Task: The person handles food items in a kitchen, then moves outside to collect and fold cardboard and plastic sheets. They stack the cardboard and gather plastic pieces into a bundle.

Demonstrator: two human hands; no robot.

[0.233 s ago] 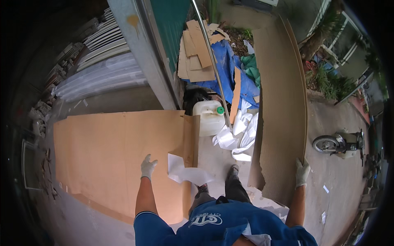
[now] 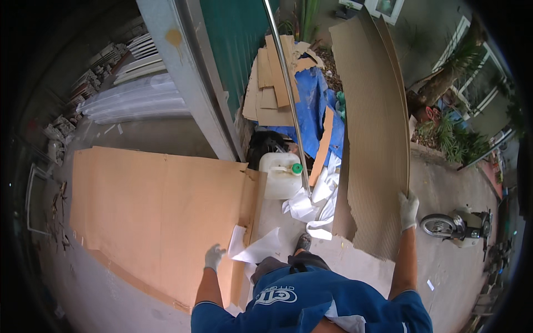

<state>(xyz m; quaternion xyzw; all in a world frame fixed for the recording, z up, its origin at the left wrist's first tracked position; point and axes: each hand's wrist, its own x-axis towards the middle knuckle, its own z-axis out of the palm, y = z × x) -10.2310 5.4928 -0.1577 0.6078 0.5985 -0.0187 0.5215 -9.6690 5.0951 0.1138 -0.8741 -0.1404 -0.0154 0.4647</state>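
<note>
My right hand [image 2: 409,211], in a pale glove, grips the right edge of a tall ribbed sheet of corrugated cardboard [image 2: 373,127]. The sheet stands up on my right, with a second layer along its edge and a torn lower end. My left hand [image 2: 214,257], also gloved, holds nothing and has its fingers apart. It hovers above or beside a large flat brown cardboard sheet [image 2: 158,211] on the left; whether it touches cannot be seen. A curled white sheet [image 2: 260,247] is close to that hand, at the cardboard's right edge.
A white jerrycan [image 2: 282,177] with a green cap stands ahead, beside a slanting metal pole [image 2: 288,91]. Behind lie cardboard scraps [image 2: 277,83] and a blue tarp [image 2: 311,100]. A steel post [image 2: 191,72] rises at left; a motorbike [image 2: 458,226] stands at right.
My left hand has moved back toward my body and to the right. My right hand and the ribbed cardboard sit slightly higher in view, and the whole view has shifted a little.
</note>
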